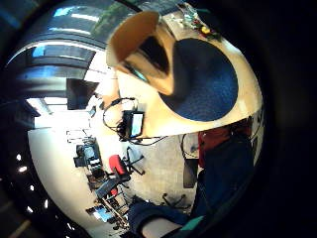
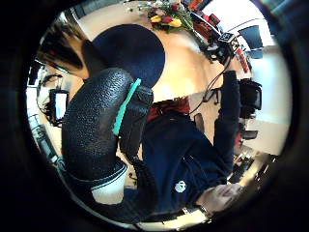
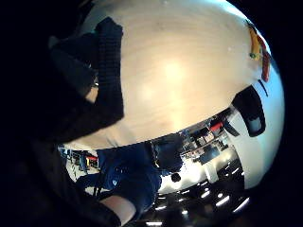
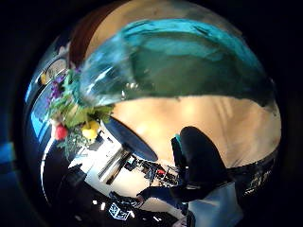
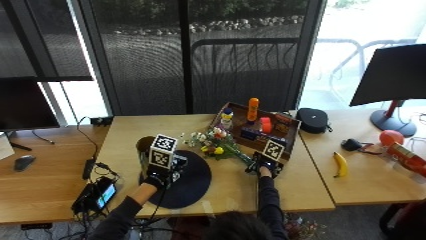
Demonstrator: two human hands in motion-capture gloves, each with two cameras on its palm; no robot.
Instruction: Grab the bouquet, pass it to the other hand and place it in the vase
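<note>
The bouquet point(image 5: 216, 145), with yellow, red and white flowers, lies low over the wooden table; its heads point toward the brown vase point(image 5: 143, 150) and its stems toward my right hand point(image 5: 264, 165). That hand grips the stem end. In the right thumb side palm view the wrapped stems point(image 4: 180, 61) fill the space near the palm and the flowers point(image 4: 71, 113) spread beyond. Its curled fingers point(image 3: 109, 61) show over the table. My left hand point(image 5: 160, 175) hovers beside the upright vase point(image 1: 141, 49) over a dark round mat point(image 5: 186, 182), holding nothing, thumb point(image 2: 91, 140) relaxed.
A brown tray point(image 5: 287, 131) with bottles and jars stands just behind the right hand. A black case point(image 5: 313, 120) and a banana point(image 5: 340, 164) lie to the right. A phone with cables point(image 5: 100, 192) sits at the left near the table's front edge.
</note>
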